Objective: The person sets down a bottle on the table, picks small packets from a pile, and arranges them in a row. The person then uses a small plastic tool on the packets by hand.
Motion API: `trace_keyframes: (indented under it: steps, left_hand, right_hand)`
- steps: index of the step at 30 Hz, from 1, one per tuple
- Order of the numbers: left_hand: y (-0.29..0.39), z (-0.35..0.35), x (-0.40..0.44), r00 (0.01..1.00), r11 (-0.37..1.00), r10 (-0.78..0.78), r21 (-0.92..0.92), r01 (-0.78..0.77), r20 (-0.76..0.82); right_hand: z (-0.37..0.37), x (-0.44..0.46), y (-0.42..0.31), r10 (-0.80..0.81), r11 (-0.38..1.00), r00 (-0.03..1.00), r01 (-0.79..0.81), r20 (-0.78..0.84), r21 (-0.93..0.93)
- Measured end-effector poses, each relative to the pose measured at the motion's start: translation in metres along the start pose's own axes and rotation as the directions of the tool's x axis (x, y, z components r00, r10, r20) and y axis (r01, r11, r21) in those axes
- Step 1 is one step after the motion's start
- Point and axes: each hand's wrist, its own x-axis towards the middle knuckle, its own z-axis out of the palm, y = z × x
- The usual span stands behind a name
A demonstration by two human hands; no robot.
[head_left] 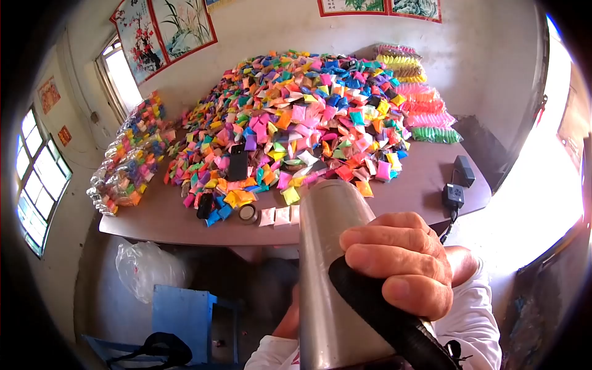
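Observation:
Close to the camera, a large brushed-steel flask point(327, 265) is raised and tilted, covering the table's front edge. My right hand point(407, 259) is closed at its right side, with fingers curled over a black strap point(376, 302) that runs along the flask. Of my left arm, only a bit of forearm point(288, 322) and white sleeve show low behind the flask; the left hand itself is hidden. Beyond the flask, a big heap of small colourful packets point(296, 123) covers the brown table point(154, 227).
On the table lie a black phone point(238, 163), a small round tin point(248, 213), pale packets point(274, 216) and a black power adapter point(453, 196). Bagged packets point(126, 160) stand left, stacked bundles point(425, 105) right. A blue chair point(182, 314) and plastic bag point(148, 268) are below.

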Motion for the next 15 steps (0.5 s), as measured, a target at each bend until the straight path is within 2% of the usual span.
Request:
trace_keyframes:
  steps: [1, 2, 3, 4, 5, 7, 12, 15]
  left_hand:
    - [-0.005, 0.005, -0.008, 1.0, 0.979, -0.017, -0.202, 0.017, 0.001]
    - [-0.015, 0.012, -0.013, 0.998, 0.869, -0.058, -0.492, 0.05, -0.002]
    - [-0.041, -0.003, -0.041, 0.993, 0.549, -0.114, -0.834, 0.055, -0.009]
    - [-0.095, -0.084, -0.057, 0.988, 0.371, -0.147, -0.929, 0.023, -0.035]
    - [-0.134, -0.155, -0.064, 0.985, 0.283, -0.161, -0.959, -0.011, -0.059]
    - [-0.172, -0.225, -0.071, 0.982, 0.213, -0.175, -0.976, -0.037, -0.076]
    - [-0.164, -0.214, -0.068, 0.983, 0.201, -0.154, -0.977, -0.07, -0.103]
    - [-0.155, -0.203, -0.064, 0.986, 0.222, -0.149, -0.974, -0.041, -0.075]
  right_hand:
    - [0.001, 0.0, 0.001, -0.003, 1.0, 1.0, 0.003, -0.017, -0.007]
    - [0.0, 0.003, -0.001, -0.002, 1.0, 1.0, 0.002, -0.015, -0.008]
    - [-0.002, 0.005, -0.002, -0.002, 1.0, 1.0, 0.001, -0.014, -0.01]
    - [-0.001, 0.006, -0.001, -0.011, 1.0, 1.0, 0.01, -0.021, -0.02]
    - [0.0, 0.005, -0.001, -0.016, 1.0, 0.999, 0.015, -0.033, -0.023]
    - [0.0, 0.005, -0.002, -0.003, 0.999, 1.0, 0.002, -0.011, -0.036]
    - [-0.006, 0.012, -0.009, 0.054, 0.998, 0.995, -0.053, 0.079, -0.016]
    - [-0.001, 0.016, -0.015, 0.129, 0.989, 0.992, -0.128, 0.011, -0.078]
